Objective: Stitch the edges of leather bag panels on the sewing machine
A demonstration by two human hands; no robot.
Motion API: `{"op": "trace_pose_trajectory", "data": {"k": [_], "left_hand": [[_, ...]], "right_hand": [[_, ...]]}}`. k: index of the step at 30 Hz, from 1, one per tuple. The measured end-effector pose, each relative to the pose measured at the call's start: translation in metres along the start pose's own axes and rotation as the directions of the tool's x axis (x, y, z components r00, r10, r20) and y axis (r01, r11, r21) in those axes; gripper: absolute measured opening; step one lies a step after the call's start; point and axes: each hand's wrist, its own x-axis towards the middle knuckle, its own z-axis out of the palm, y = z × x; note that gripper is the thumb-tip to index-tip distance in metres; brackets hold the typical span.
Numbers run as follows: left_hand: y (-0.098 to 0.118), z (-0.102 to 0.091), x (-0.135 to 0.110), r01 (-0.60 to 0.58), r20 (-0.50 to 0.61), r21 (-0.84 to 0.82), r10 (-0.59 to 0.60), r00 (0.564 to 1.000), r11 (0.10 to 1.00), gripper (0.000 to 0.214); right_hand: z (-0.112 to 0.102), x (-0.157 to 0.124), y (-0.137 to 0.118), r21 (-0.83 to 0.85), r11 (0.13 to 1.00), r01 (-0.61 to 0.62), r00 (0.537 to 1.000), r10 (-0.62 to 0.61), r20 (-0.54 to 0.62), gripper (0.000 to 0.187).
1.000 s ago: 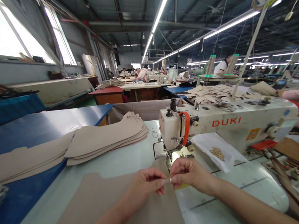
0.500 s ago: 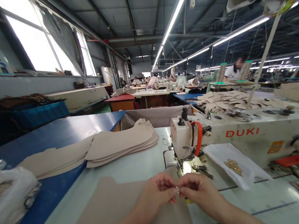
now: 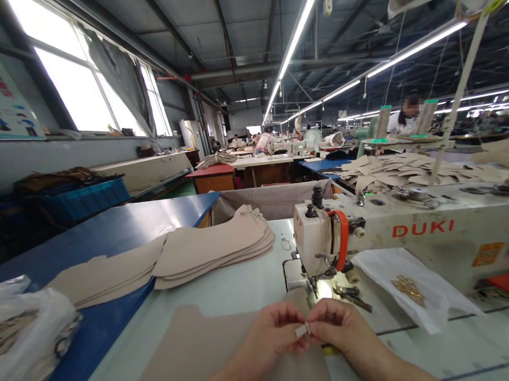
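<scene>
In front of the sewing machine's needle area, my left hand (image 3: 268, 337) and my right hand (image 3: 340, 325) meet with fingertips pinched. A small pale fabric tab (image 3: 301, 331) shows at my left thumb. At its right end, a tiny gold-coloured metal piece (image 3: 308, 327) sits between my right thumb and forefinger; its exact shape is too small to make out. Under both hands lies a large beige panel (image 3: 194, 341), one end reaching toward the needle. The sewing machine (image 3: 321, 238) stands just beyond, its lamp lit.
Stacked beige panels (image 3: 215, 249) lie to the left, across the machine table and a blue table (image 3: 111, 221). A clear plastic bag (image 3: 35, 333) sits at far left. Gold metal pieces (image 3: 408, 290) rest on a white sheet (image 3: 435, 312) right of the needle. A person (image 3: 400, 123) is behind.
The pale tab now shows at my left thumb, joined with the gold-coloured piece at my fingertips. Both hands stay pinched together; the view has shifted slightly.
</scene>
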Motion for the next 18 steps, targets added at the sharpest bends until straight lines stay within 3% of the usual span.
{"op": "trace_pose_trajectory", "data": {"k": [4,7,11,15,18], "left_hand": [[0.001,0.001,-0.002,-0.015,0.0,0.076,0.015,1.0,0.997,0.024],[-0.002,-0.001,-0.001,-0.092,-0.011,0.223,0.097,0.995,0.97,0.008],[-0.007,-0.004,0.002,-0.127,-0.063,0.408,0.167,0.984,0.904,0.008],[-0.01,-0.008,0.003,-0.085,-0.057,0.368,0.114,0.992,0.926,0.007],[-0.01,-0.008,0.004,-0.112,-0.049,0.309,0.134,0.99,0.945,0.007]], "right_hand": [[-0.001,-0.003,0.002,-0.152,0.983,0.106,0.994,-0.099,0.052,0.031],[0.003,-0.008,0.0,-0.286,0.937,0.2,0.98,-0.185,0.078,0.022],[0.006,-0.012,0.001,-0.347,0.916,0.203,0.979,-0.187,0.08,0.022],[0.0,-0.011,0.003,-0.482,0.827,0.29,0.956,-0.278,0.098,0.008],[-0.001,-0.012,0.001,-0.554,0.777,0.298,0.947,-0.312,0.071,0.012]]}}
